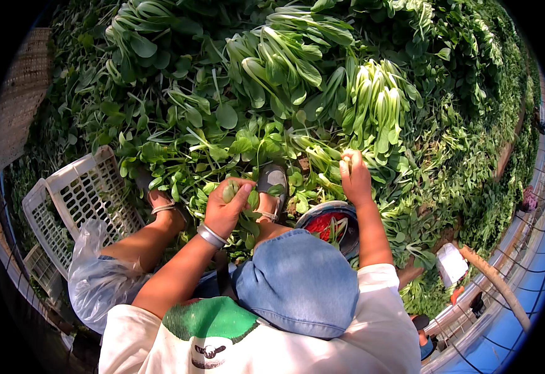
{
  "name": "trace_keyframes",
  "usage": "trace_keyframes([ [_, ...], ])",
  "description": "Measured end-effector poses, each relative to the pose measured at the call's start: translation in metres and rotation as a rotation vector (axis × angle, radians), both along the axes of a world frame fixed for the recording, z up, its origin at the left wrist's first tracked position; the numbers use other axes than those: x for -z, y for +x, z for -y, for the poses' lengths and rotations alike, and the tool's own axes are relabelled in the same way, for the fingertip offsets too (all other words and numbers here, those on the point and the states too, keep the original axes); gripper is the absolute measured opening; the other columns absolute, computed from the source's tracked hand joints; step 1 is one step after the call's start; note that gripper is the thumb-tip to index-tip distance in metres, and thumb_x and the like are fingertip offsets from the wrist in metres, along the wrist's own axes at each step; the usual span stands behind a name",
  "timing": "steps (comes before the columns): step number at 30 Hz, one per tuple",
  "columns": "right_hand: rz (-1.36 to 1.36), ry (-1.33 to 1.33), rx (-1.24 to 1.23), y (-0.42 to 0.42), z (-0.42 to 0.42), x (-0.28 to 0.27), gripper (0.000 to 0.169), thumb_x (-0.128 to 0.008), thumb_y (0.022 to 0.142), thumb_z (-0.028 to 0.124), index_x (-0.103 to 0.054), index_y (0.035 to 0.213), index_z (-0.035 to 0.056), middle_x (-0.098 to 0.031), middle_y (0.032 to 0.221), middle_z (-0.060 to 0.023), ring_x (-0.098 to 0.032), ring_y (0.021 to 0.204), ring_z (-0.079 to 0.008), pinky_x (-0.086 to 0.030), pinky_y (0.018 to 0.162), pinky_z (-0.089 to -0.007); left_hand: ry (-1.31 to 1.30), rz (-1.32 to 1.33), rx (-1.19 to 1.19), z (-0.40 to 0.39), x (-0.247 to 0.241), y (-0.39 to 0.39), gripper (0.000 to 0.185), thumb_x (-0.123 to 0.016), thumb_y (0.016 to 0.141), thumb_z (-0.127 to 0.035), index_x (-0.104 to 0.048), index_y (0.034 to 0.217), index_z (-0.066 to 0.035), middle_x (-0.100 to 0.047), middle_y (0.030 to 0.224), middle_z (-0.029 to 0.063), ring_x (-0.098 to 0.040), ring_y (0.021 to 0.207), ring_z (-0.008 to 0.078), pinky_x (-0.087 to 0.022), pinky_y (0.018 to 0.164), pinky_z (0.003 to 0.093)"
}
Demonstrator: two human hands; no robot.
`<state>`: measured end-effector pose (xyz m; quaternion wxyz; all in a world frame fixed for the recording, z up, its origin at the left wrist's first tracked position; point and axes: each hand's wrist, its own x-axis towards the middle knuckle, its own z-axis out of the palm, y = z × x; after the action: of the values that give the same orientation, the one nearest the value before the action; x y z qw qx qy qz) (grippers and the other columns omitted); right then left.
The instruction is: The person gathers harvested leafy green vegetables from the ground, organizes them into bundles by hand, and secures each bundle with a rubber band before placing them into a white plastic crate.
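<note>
My left hand (228, 201) is closed around a small bunch of leafy greens (231, 190), its pale stem ends up by the thumb and its leaves hanging below the fist. Further right, my right hand (355, 176) has its fingers drawn together on the pale base of a leafy green, at the edge of loose plants on the ground; the fingers partly hide it. Beyond my right hand lies a pile of bok choy-like greens (380, 103) with white-green stems. Another heap of such greens (272, 65) lies at top centre.
A round container (307, 212) with red material inside stands by my right forearm. White plastic crates (90, 187) are at the left, beside a clear plastic bag (90, 271). My shoe (273, 180) is among the leaves. A wooden pole (494, 280) and a white object (451, 264) are at the right.
</note>
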<state>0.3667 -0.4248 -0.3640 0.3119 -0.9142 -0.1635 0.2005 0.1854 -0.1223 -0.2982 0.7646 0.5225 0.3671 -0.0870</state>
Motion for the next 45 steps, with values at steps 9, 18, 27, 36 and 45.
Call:
trace_keyframes([
  [9, -0.104, -0.263, -0.26, -0.009, -0.015, -0.001, 0.026, -0.086, 0.075, 0.027, -0.074, 0.092, 0.0116, -0.068, 0.096, -0.0098, -0.068, 0.093, -0.0338, -0.055, 0.084, -0.0427, 0.089, 0.032, 0.163, 0.005, -0.004, 0.006, 0.027, -0.076, 0.096, -0.013, -0.072, 0.12, -0.002, -0.073, 0.108, 0.0043, -0.067, 0.092, 0.0099, -0.054, 0.083, 0.0264],
  [18, -0.534, 0.534, -0.242, 0.008, -0.146, -0.168, 0.027, -0.083, 0.083, 0.005, -0.074, 0.109, 0.0023, -0.075, 0.096, -0.0062, -0.07, 0.088, -0.0121, -0.055, 0.079, -0.0282, -0.087, 0.108, 0.052, -0.009, -0.073, 0.031, 0.032, -0.078, 0.095, -0.014, -0.068, 0.123, -0.002, -0.07, 0.095, -0.0013, -0.06, 0.074, 0.0056, -0.051, 0.065, 0.0216],
  [27, -0.27, 0.489, -0.512, -0.013, -0.19, -0.279, 0.018, -0.086, 0.081, 0.005, -0.073, 0.093, 0.0031, -0.075, 0.083, -0.0051, -0.068, 0.076, -0.0101, -0.054, 0.07, -0.0257, -0.219, 0.311, -0.181, -0.041, -0.157, -0.038, 0.028, -0.075, 0.098, -0.024, -0.064, 0.117, -0.006, -0.074, 0.114, 0.0057, -0.056, 0.073, 0.0057, -0.051, 0.064, 0.0245],
  [36, 0.109, 0.348, -0.784, -0.075, -0.219, -0.347, 0.056, -0.081, 0.09, 0.026, -0.062, 0.14, 0.0088, -0.06, 0.138, -0.0107, -0.057, 0.116, -0.0141, -0.047, 0.1, -0.0321, 0.116, 0.46, -0.457, -0.059, -0.213, -0.149, 0.024, -0.074, 0.099, -0.02, -0.067, 0.117, -0.006, -0.072, 0.104, -0.0003, -0.057, 0.074, 0.0036, -0.05, 0.062, 0.0217],
  [45, -0.736, 0.664, -0.641, -0.156, -0.232, -0.352, 0.048, -0.059, 0.105, 0.02, -0.052, 0.15, 0.0028, -0.06, 0.143, -0.0072, -0.059, 0.124, -0.0163, -0.045, 0.108, -0.0334, 0.136, 0.564, -0.519, -0.04, -0.222, -0.191, 0.023, -0.07, 0.102, -0.017, -0.068, 0.119, -0.001, -0.062, 0.089, -0.0025, -0.053, 0.067, 0.0051, -0.048, 0.063, 0.0241],
])
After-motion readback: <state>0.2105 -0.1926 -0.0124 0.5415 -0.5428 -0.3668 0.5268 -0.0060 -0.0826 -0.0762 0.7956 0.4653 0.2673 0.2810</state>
